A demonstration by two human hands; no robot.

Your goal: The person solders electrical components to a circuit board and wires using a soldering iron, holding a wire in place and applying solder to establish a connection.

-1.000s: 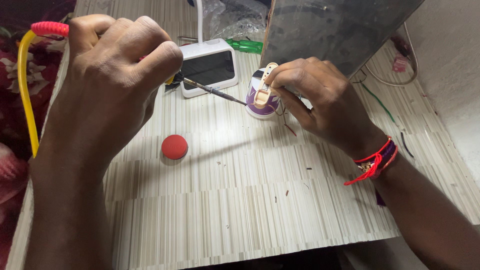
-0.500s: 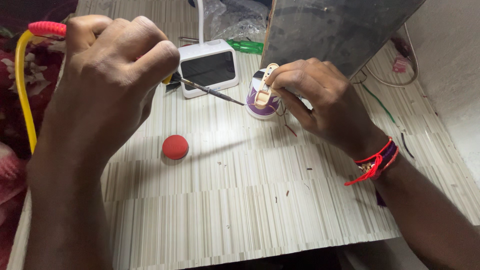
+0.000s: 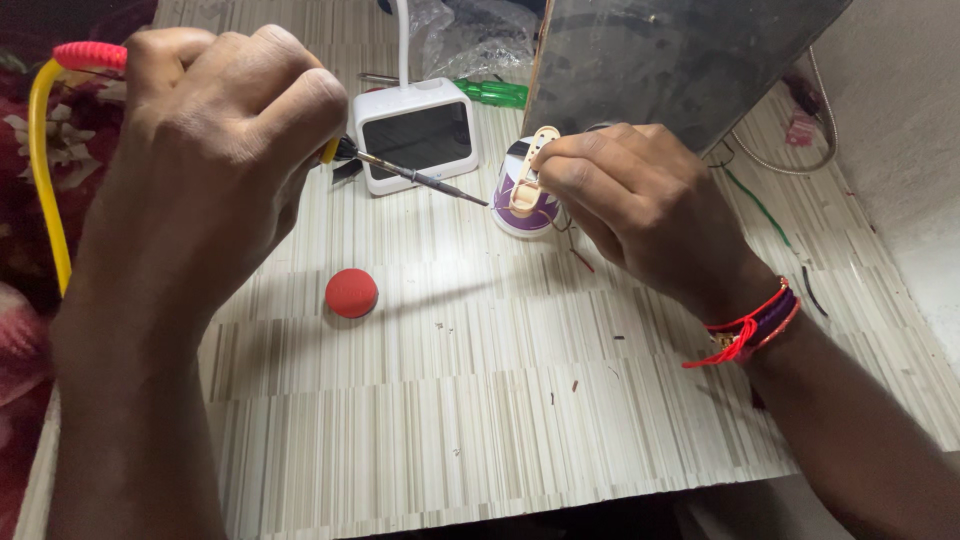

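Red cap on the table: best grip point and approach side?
Pinch the red cap across its round rim, coming straight down from above. It lies flat as a low dome on the striped table, apart from both hands, with bare surface all round, so any two opposite rim points probably serve.

White square device (image 3: 417, 134) with dark blank screen, table's far side; crumpled clear plastic wrapping (image 3: 470, 35), possibly packaging, behind.

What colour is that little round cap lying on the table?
Red. The round cap lies on the striped table, plain in the head view.
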